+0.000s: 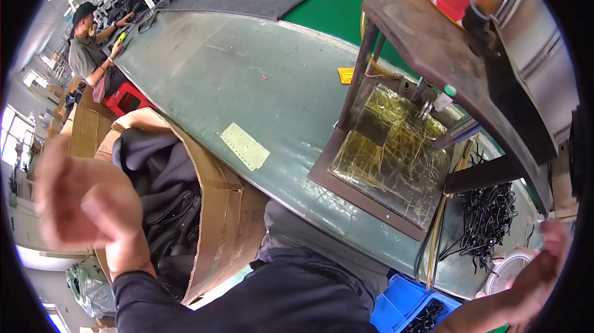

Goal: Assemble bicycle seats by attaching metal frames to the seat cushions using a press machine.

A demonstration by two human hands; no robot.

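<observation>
My left hand [86, 203] is raised over the near left side of a cardboard box [226, 209]. Motion smears its fingers, and nothing can be made out in it. Dark cloth pieces [167, 209] fill the box. Far to the right, my right hand [539, 277] is at the picture's rim, beside a small white fan [510, 268]. Its fingers are blurred too, and whether it touches the fan cannot be told. Between the hands, a dark metal bench press [427, 17] stands on the green table [291, 110], its base plate [396, 160] covered in scuffed yellowish tape.
A tangle of black cords [486, 221] lies right of the press. Below the table edge is a blue bin [399, 302] with black pieces inside. A perforated pale sheet [245, 146] and a yellow packet [346, 75] lie on the table. A co-worker [90, 54] stands at the far left.
</observation>
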